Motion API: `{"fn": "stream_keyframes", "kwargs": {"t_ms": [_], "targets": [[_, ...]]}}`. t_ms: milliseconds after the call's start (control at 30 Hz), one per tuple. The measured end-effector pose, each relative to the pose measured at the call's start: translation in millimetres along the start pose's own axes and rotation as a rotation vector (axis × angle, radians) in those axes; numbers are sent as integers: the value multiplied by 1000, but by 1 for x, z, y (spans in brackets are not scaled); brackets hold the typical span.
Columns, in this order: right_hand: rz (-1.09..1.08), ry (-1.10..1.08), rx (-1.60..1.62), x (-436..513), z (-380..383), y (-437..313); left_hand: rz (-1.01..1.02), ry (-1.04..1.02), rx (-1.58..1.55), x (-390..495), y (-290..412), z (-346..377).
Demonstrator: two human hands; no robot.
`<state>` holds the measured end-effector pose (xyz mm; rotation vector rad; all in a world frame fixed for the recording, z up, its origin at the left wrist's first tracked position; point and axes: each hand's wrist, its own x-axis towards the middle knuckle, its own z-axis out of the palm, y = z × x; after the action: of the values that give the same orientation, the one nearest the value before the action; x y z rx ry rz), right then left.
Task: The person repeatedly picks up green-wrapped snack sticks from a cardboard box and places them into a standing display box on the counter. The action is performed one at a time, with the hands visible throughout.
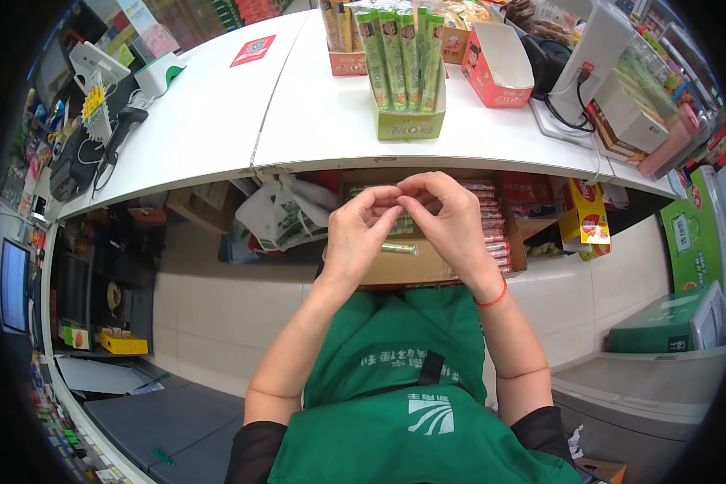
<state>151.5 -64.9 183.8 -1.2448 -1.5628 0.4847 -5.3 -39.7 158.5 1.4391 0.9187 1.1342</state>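
Note:
My left hand (362,228) and my right hand (449,221) meet at the fingertips above an open cardboard box (408,266). Thumbs and forefingers are pinched close together; whether something small is between them cannot be made out. Inside the box, red-wrapped sticks (497,233) are stacked along the right side. A single green-wrapped stick (399,248) lies on the cardboard below my hands, and more green ones are partly hidden behind my fingers. On the white counter above stands a green display box (410,126) with several upright green-wrapped sticks (393,57).
An empty-looking red display box (497,66) stands right of the green one, beside a white stand (587,66) with a black cable. A barcode scanner (124,133) rests at the counter's left. Under the counter are a white plastic bag (284,212) and a yellow carton (587,212).

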Motion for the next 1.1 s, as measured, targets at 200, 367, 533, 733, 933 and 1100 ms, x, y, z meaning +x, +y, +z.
{"fn": "stream_keyframes", "kwargs": {"t_ms": [200, 367, 533, 733, 933, 1100], "targets": [[84, -32, 14, -15, 17, 32, -112, -4, 10, -11, -32, 2], [164, -82, -7, -31, 28, 57, -236, -29, 37, -21, -53, 5], [241, -143, -51, -50, 41, 83, -192, -23, 48, -27, -110, 3], [287, -167, -50, -64, 49, 93, -289, -43, 155, -35, -133, 4], [288, -193, -105, -69, 54, 100, -391, -102, -6, -37, -157, 3], [289, -204, -99, -77, 66, 127, -507, -64, -143, -38, -161, 5]]}}
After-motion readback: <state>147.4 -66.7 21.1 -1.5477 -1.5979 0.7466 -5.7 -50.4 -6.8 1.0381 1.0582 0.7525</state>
